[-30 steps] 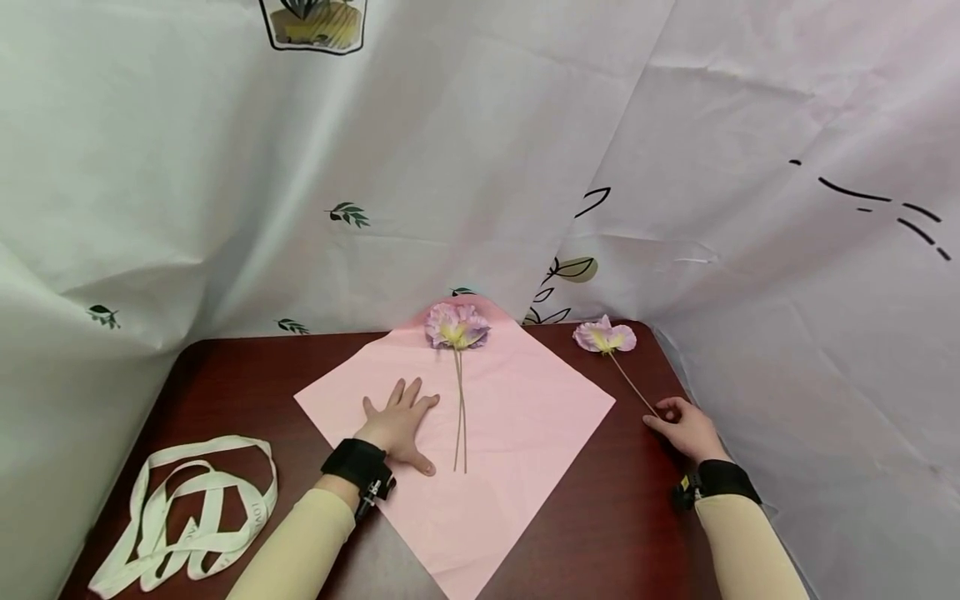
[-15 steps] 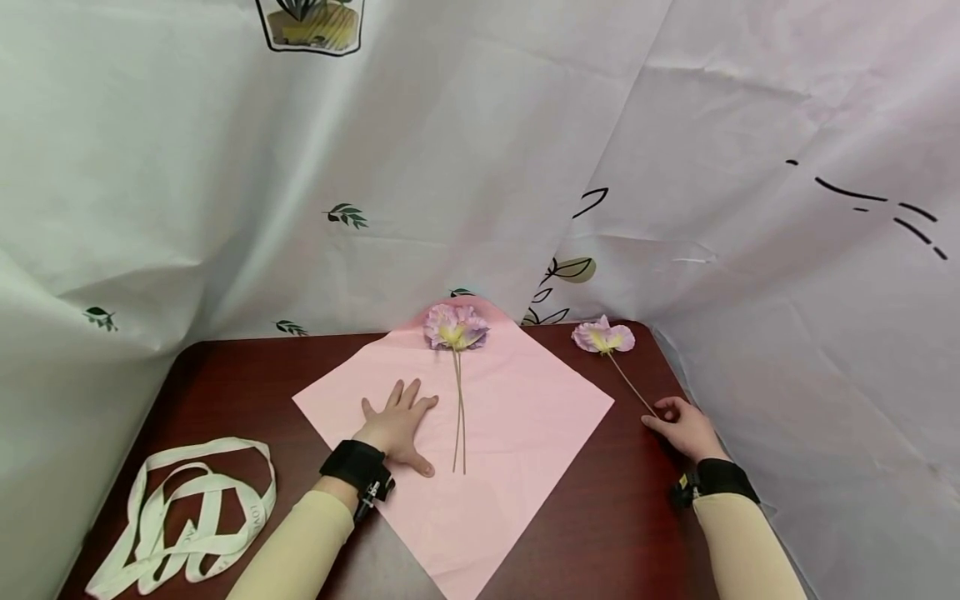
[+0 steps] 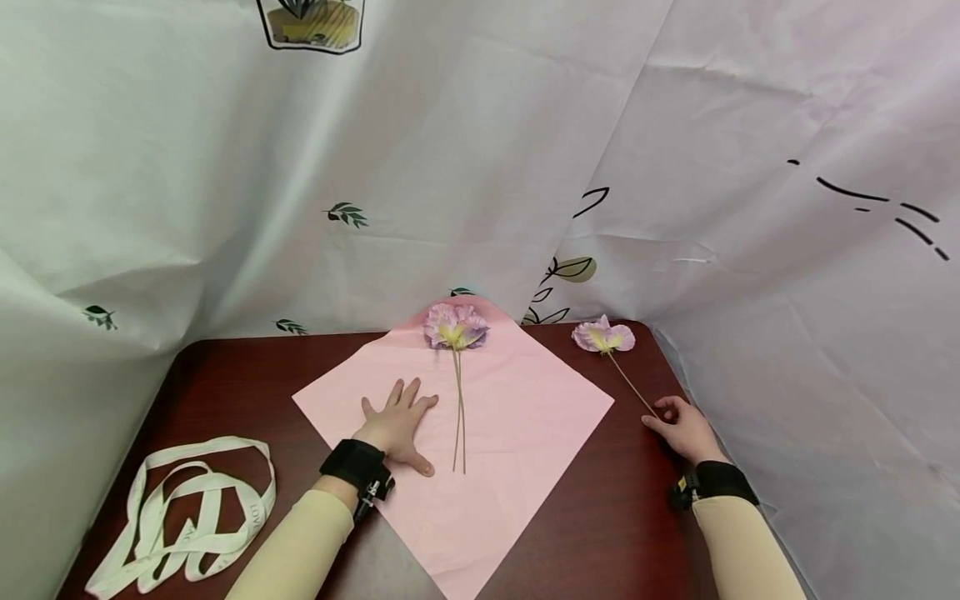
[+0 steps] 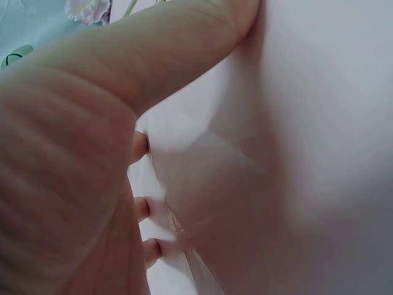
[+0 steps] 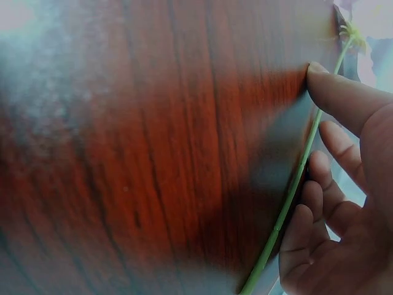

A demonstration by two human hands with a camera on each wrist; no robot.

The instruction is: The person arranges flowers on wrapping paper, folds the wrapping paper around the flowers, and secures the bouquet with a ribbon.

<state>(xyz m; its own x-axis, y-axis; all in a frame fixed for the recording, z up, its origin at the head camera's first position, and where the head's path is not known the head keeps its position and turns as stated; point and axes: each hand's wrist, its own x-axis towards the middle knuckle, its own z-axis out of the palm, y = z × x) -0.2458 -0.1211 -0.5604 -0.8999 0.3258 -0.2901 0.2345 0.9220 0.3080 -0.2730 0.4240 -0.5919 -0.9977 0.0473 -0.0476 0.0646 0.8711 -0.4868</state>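
My left hand (image 3: 393, 427) lies spread on the pink wrapping paper (image 3: 525, 417), left of the stems of the pink-purple flowers (image 3: 456, 327) on the sheet. In the left wrist view its thumb (image 4: 184, 49) and several fingertips press against the paper. At the table's right side my right hand (image 3: 684, 430) holds the stem of a single pink-purple flower (image 3: 602, 337) between thumb and curled fingers. The right wrist view shows the green stem (image 5: 285, 212) running past the thumb (image 5: 344, 95), whose tip is right at the wood; the blossom lies beyond the hand.
A white printed ribbon (image 3: 213, 543) lies in loose loops at the left of the dark red-brown table (image 3: 600, 533). A pale curtain (image 3: 450, 167) with leaf prints hangs behind the table and along its sides. The paper's far corner leans up against it.
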